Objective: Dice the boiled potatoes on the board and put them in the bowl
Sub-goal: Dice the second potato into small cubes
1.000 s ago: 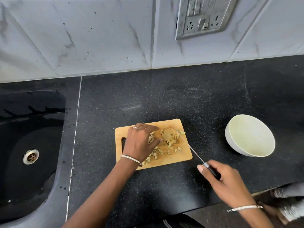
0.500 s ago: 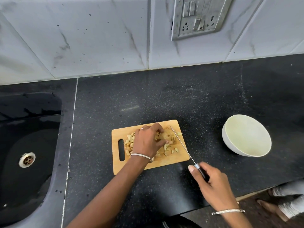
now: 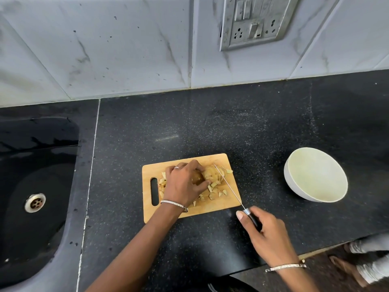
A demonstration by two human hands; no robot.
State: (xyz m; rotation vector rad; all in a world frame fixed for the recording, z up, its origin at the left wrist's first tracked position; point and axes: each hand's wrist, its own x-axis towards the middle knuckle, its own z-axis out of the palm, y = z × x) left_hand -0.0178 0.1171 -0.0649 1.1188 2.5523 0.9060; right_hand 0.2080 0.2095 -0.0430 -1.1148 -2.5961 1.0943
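Toward the counter's [image 3: 210,123] front edge, on the chopping board [image 3: 210,209], the left hand [image 3: 183,184] clamps the potato [image 3: 211,174] just beside the knife [image 3: 228,187] clenched in the right hand [image 3: 267,232]; a slip could nick that holding hand.

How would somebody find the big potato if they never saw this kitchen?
Find the wooden board on the black counter, right of the sink. The left hand holds the potato near the board's far edge, with the knife on it. It is one big lump; the bits around it are small dice.

Counter [image 3: 263,165] between board [image 3: 212,207] and bowl [image 3: 289,182] seems open.
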